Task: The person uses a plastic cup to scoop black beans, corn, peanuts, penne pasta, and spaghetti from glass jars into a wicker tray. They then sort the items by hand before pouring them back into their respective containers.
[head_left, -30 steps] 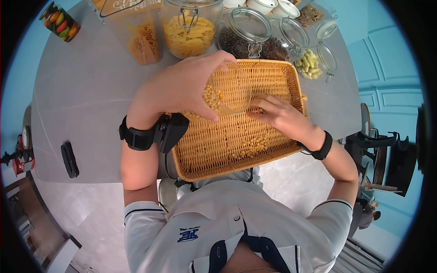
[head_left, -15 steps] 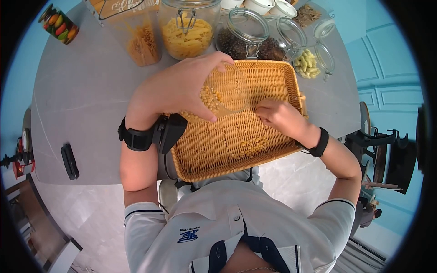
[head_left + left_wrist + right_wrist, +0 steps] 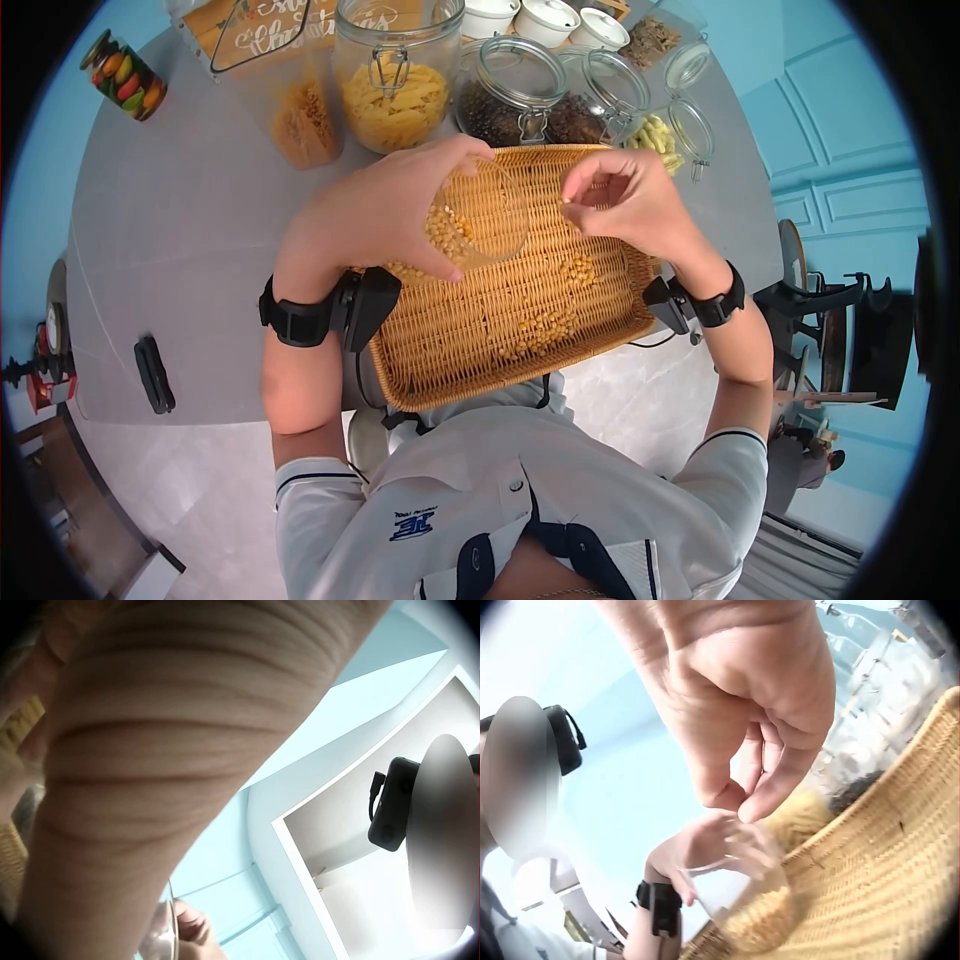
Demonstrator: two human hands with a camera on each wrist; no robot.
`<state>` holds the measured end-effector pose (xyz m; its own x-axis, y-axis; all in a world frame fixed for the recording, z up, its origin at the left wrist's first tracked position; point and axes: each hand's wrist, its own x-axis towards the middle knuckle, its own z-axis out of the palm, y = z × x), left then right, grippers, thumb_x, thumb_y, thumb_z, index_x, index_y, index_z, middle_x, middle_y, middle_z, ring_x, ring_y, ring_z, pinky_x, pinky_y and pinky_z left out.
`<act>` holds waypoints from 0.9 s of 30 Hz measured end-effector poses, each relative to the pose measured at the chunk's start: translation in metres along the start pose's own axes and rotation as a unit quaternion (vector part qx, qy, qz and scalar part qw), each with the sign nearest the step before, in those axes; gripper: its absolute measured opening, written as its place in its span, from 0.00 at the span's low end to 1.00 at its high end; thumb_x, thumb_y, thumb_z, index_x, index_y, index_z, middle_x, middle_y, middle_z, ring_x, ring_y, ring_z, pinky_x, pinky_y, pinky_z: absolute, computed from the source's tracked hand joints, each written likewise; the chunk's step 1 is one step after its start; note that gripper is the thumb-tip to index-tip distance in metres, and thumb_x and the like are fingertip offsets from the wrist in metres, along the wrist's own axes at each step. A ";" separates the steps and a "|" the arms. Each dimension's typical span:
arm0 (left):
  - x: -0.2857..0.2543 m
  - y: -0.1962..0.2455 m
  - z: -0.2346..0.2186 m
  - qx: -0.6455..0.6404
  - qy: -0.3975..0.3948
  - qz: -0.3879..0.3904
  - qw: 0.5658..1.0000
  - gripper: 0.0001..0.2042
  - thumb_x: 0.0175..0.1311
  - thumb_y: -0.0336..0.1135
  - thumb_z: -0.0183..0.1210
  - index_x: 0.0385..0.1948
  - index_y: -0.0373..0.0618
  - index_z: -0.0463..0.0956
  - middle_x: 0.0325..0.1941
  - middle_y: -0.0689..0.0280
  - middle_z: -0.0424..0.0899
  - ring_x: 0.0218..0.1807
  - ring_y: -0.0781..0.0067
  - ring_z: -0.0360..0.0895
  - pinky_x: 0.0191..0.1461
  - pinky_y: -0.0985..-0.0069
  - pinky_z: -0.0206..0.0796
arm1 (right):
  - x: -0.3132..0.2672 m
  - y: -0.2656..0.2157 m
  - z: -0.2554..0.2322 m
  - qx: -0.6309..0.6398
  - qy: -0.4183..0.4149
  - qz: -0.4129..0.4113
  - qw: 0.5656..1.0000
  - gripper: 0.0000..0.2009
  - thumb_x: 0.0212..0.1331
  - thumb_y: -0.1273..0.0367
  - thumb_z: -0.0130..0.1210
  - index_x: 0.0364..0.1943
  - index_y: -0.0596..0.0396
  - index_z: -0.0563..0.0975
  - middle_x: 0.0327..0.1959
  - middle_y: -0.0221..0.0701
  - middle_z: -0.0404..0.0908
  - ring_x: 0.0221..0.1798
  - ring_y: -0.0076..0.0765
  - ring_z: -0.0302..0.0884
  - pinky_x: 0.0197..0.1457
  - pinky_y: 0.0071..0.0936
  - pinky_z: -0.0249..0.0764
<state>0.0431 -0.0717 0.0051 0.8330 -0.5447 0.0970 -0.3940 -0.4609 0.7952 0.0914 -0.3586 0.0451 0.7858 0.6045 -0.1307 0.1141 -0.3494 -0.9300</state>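
Note:
My left hand (image 3: 385, 210) grips a clear cup (image 3: 510, 215) tilted on its side over the left part of a wicker basket (image 3: 440, 340), its mouth facing right. Yellow corn kernels (image 3: 447, 235) lie inside the cup. Above the basket's far right part, my right hand (image 3: 645, 205) is raised with thumb and index finger pinched on a tiny pale corn kernel (image 3: 566, 201). In the right wrist view those fingertips (image 3: 751, 811) meet just above the cup. Two loose patches of kernels lie in the basket, one near the front (image 3: 540, 328), one farther right (image 3: 577, 270).
Behind the basket stand a clip-top jar of penne (image 3: 395, 105), a tall container (image 3: 305, 130), and open jars with dark contents (image 3: 500, 105) and pale green pieces (image 3: 655, 138). White lidded pots (image 3: 548, 20) are farther back. A black case (image 3: 154, 375) lies at left.
My right hand has lifted from the basket and moved toward its far right side, turning to show the pinch and uncovering a patch of kernels. My left hand keeps holding the tilted cup.

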 end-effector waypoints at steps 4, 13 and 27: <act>0.000 0.003 -0.001 -0.005 -0.004 0.003 1.000 0.52 0.35 0.40 0.81 0.69 0.45 0.63 0.62 0.58 0.78 0.63 0.58 0.76 0.66 0.64 0.69 | 0.006 -0.014 0.025 -0.129 -0.006 -0.197 0.972 0.06 0.54 0.80 0.67 0.35 0.60 0.84 0.32 0.28 0.86 0.34 0.21 0.83 0.39 0.21 0.80; -0.001 0.001 0.001 -0.012 0.000 0.015 1.000 0.51 0.37 0.39 0.81 0.70 0.46 0.62 0.63 0.58 0.77 0.64 0.58 0.76 0.67 0.64 0.68 | 0.009 -0.003 0.038 -0.224 -0.021 -0.273 0.935 0.06 0.58 0.78 0.66 0.39 0.60 0.86 0.42 0.33 0.88 0.42 0.34 0.87 0.46 0.25 0.83; -0.001 -0.001 0.001 0.000 0.001 0.011 1.000 0.50 0.37 0.38 0.80 0.69 0.49 0.63 0.62 0.58 0.78 0.62 0.57 0.77 0.66 0.63 0.69 | -0.061 0.065 -0.001 -0.587 -0.136 -0.219 0.767 0.25 0.57 0.74 0.59 0.62 0.51 0.79 0.68 0.39 0.75 0.69 0.48 0.74 0.70 0.37 0.76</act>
<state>0.0420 -0.0711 0.0033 0.8254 -0.5526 0.1156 -0.4115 -0.4487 0.7933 0.0515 -0.4187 -0.0074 0.3773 0.9197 -0.1090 0.9259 -0.3768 0.0253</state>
